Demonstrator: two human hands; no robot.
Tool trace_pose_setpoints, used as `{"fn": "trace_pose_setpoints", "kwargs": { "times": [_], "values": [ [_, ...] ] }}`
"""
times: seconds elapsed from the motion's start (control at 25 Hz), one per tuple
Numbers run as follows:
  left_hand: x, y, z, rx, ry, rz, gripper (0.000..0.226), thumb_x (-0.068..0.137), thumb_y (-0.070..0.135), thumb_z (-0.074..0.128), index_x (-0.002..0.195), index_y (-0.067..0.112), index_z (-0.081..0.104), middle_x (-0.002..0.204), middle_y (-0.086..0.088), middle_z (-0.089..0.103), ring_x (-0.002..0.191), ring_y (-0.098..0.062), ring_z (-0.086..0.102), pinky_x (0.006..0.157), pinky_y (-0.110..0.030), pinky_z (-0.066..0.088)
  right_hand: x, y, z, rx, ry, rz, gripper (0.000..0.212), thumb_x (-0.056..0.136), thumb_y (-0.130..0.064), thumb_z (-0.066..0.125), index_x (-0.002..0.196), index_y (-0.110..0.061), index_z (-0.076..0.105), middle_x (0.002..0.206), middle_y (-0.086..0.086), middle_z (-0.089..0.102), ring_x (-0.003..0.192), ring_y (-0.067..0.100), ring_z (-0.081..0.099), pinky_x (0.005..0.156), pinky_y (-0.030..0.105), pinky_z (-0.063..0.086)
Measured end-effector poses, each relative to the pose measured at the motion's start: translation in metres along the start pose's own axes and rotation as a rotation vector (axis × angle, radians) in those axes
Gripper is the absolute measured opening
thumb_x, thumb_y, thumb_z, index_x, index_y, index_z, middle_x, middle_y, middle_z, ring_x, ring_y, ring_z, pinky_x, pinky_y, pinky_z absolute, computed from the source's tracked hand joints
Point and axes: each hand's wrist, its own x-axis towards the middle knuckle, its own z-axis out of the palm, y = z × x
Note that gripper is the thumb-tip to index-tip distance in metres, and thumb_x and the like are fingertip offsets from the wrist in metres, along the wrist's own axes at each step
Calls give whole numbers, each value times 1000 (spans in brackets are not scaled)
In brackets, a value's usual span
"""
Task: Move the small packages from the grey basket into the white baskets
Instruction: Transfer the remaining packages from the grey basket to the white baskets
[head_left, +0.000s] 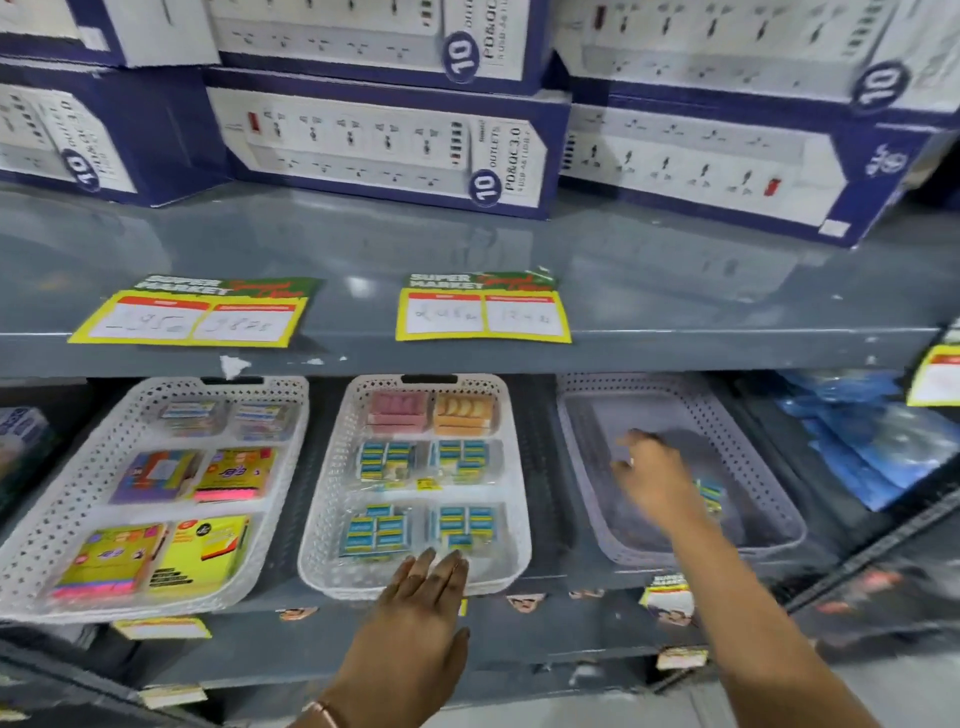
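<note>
The grey basket (587, 447) sits on the lower shelf at the right, with one small blue-and-yellow package (710, 493) lying in it. My right hand (655, 475) reaches into this basket, fingers spread, just left of that package and partly hiding it. The middle white basket (327, 499) holds several blue-and-yellow packages, a pink one and an orange one. My left hand (423, 613) lies flat and open against its front rim, holding nothing. The left white basket (67, 499) holds colourful sticky-note packs.
Above the baskets runs a grey shelf board (675, 291) with two yellow price cards (483, 312) and stacked power-strip boxes (384, 140). Blue plastic-wrapped goods (857, 447) lie right of the grey basket. Small labels line the lower shelf's front edge.
</note>
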Motion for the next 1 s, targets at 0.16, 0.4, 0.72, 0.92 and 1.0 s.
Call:
{"fn": "trace_pose_setpoints", "kwargs": {
  "times": [0.16, 0.4, 0.72, 0.92, 1.0],
  "values": [
    [20, 27, 9, 50, -13, 26, 59, 68, 45, 51, 110, 9, 71, 109, -2, 72, 104, -24, 67, 99, -36, 32, 41, 93, -12, -180, -310, 138, 32, 76, -10, 72, 104, -11, 56, 112, 19, 65, 99, 31, 65, 73, 29, 48],
    [15, 32, 15, 61, -28, 41, 67, 63, 40, 67, 120, 5, 65, 119, -7, 68, 111, -26, 63, 102, -39, 28, 54, 104, -13, -249, -359, 68, 57, 61, -19, 86, 113, -22, 61, 112, 9, 69, 99, 27, 67, 83, 32, 54],
    [6, 16, 4, 3, 29, -3, 58, 62, 41, 68, 114, 15, 70, 120, 2, 68, 108, -22, 65, 97, -43, 46, -22, -26, -51, 1023, -221, 158, 37, 73, 9, 76, 100, -11, 59, 93, 12, 66, 78, 31, 67, 64, 40, 60],
    [-8, -11, -1, -80, 47, -13, 54, 72, 39, 49, 117, 18, 68, 119, 6, 68, 103, -18, 68, 89, -37, 54, -64, -105, 16, 754, -526, 70, 28, 77, -4, 78, 100, -15, 66, 96, 9, 69, 80, 18, 68, 66, 34, 58],
    [-13, -18, -6, -117, 40, -14, 54, 70, 37, 56, 120, 19, 66, 120, 7, 68, 103, -16, 67, 87, -34, 55, -64, -122, 36, 589, -537, 9, 26, 80, -12, 77, 103, -20, 66, 94, 1, 65, 79, 10, 63, 58, 27, 54]
  ]
}}
